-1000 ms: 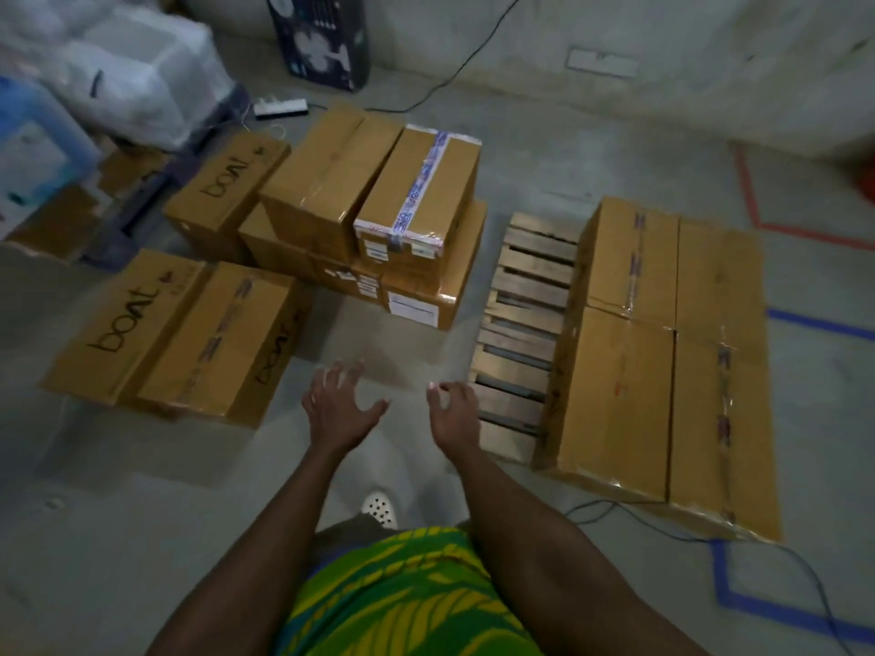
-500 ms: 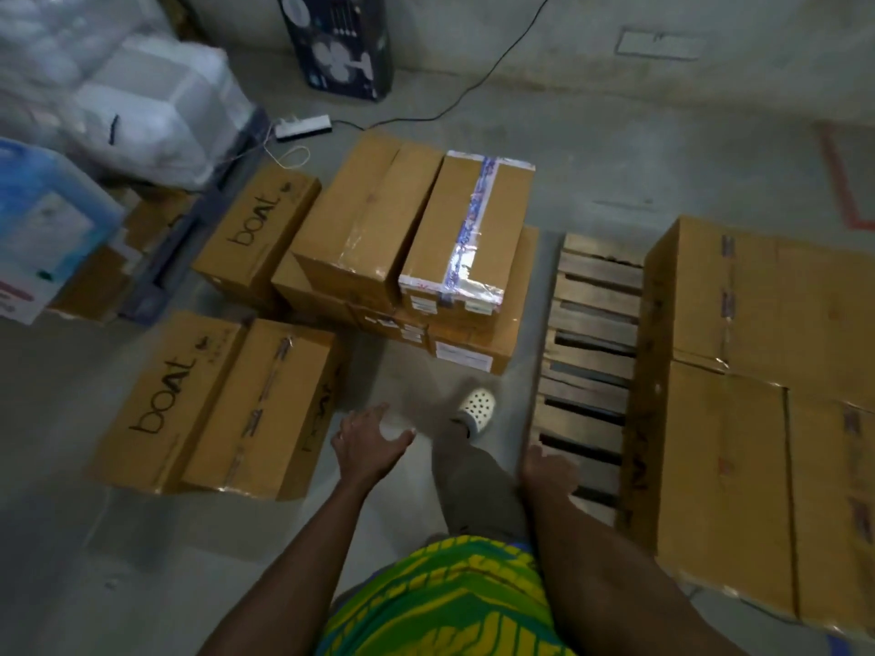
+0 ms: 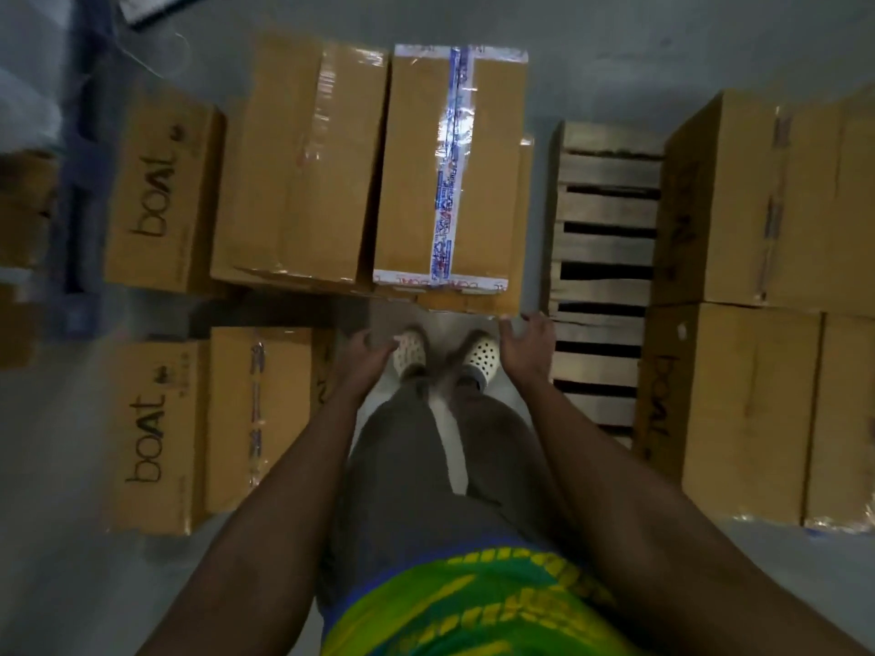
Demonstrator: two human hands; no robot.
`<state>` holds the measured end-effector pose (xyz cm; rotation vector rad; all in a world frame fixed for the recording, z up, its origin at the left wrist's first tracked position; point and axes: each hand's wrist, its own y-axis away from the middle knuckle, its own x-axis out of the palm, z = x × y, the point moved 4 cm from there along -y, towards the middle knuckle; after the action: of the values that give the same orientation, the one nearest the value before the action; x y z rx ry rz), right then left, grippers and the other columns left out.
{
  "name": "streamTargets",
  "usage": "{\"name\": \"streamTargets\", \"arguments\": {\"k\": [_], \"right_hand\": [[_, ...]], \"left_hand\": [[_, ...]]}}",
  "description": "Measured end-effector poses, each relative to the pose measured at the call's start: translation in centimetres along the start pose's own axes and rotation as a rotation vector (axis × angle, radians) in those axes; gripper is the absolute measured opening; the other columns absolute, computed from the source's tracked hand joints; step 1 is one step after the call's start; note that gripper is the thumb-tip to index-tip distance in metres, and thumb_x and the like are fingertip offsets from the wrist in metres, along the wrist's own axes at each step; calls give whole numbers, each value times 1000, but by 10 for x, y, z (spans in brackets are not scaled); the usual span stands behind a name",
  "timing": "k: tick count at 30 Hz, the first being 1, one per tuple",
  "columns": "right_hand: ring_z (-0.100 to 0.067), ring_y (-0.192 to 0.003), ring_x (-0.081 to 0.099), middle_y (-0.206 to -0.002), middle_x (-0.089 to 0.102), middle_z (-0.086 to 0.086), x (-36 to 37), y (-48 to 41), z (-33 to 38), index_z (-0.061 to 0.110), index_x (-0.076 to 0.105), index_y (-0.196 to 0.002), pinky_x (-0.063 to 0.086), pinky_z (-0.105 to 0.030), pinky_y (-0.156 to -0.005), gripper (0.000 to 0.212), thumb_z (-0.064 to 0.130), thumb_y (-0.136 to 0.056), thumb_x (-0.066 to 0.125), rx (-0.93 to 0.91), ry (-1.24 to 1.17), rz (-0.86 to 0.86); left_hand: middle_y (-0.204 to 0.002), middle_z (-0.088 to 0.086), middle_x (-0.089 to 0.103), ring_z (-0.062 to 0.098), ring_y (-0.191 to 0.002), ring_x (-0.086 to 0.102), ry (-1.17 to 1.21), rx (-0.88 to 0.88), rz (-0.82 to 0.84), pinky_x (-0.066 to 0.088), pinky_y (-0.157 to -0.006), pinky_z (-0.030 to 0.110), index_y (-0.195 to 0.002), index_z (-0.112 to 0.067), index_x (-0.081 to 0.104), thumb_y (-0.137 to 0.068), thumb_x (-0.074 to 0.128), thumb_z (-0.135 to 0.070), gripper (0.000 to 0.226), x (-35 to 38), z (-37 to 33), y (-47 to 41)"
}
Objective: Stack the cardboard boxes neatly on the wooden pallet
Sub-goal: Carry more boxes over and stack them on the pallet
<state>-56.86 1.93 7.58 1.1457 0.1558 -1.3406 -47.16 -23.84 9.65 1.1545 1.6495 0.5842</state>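
Straight ahead a cardboard box with blue-printed tape [image 3: 450,168] sits on top of lower boxes, with a plain-taped box [image 3: 303,158] beside it on the left. The wooden pallet [image 3: 606,248] lies to the right, its left slats bare, and several boxes [image 3: 757,205] are stacked on its right part. My left hand [image 3: 362,355] hangs empty with relaxed fingers below the plain-taped box. Near the lower right corner of the box stack is my right hand [image 3: 528,343], open and holding nothing. Neither hand clearly touches a box.
Two "boat" boxes [image 3: 161,433] lie on the floor at the left, another "boat" box [image 3: 161,191] behind them. A dark blue pallet edge [image 3: 80,220] runs along the far left. My feet in white perforated clogs [image 3: 480,355] stand on grey concrete between boxes and pallet.
I have stepped forward and look more steeply down; the taped box is now right in front. Both hands have moved forward and apart, towards the near edge of the box stack.
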Motion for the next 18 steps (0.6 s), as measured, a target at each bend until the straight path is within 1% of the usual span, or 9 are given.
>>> {"name": "streamTargets", "arguments": {"k": [4,6,8,10,11,12,15,17,18], "right_hand": [[-30,-133,47,-145,50,-14,37,-54,9,7,53,-140,37,-34,-104,55,46,-100,56,147,-82,16],[-30,-133,48,-145,51,-13,54,-84,10,8,51,-143,38,-34,-105,55,44,-101,57,245,-197,11],[-30,-135,48,-148,50,-13,69,-111,6,9,48,-146,38,-36,-108,58,45,-101,57,299,-257,4],[-28,-138,45,-152,47,-11,84,-135,4,11,44,-150,37,-37,-111,64,50,-101,56,335,-279,5],[-27,-139,45,-153,46,-10,92,-146,3,12,43,-151,37,-37,-112,67,51,-100,57,349,-307,-3],[-27,-138,46,-152,47,-10,100,-157,4,12,43,-151,38,-38,-113,68,53,-98,58,359,-351,2],[-25,-126,58,-139,60,-7,132,-186,-5,16,53,-142,46,-46,-109,86,70,-78,70,397,-480,26],[-22,-121,63,-134,65,-3,157,-202,-32,19,55,-140,50,-47,-106,112,87,-52,73,443,-555,-2],[-22,-120,63,-134,65,-2,162,-205,-36,19,54,-140,51,-47,-105,118,88,-47,74,477,-579,-13]], "left_hand": [[-134,6,63,25,-116,60,66,-88,90,52,-97,43,-138,-20,58,-91,69,-46,56,14,-29,-70],[-127,3,65,23,-112,62,89,-114,69,53,-96,44,-133,-19,60,-92,69,-42,48,20,-38,-108],[-129,2,62,23,-112,62,117,-152,6,53,-96,45,-137,-23,54,-85,75,-45,60,22,-40,-148],[-132,0,62,25,-113,63,118,-178,4,54,-95,51,-140,-35,49,-66,77,-61,83,25,-26,-200],[-132,0,63,25,-111,65,119,-186,30,55,-94,52,-137,-40,50,-61,76,-65,84,27,-23,-220],[-132,1,64,25,-109,66,143,-199,63,56,-94,52,-137,-41,50,-66,76,-63,79,28,-24,-234],[-126,5,67,25,-104,70,267,-259,126,58,-94,45,-147,-24,47,-95,68,-31,57,24,-53,-236],[-118,6,69,22,-101,71,316,-289,175,60,-90,40,-144,-19,52,-99,63,-25,47,23,-61,-237],[-113,7,70,22,-98,70,337,-304,168,60,-86,38,-139,-18,57,-99,62,-25,41,20,-65,-236]]}}
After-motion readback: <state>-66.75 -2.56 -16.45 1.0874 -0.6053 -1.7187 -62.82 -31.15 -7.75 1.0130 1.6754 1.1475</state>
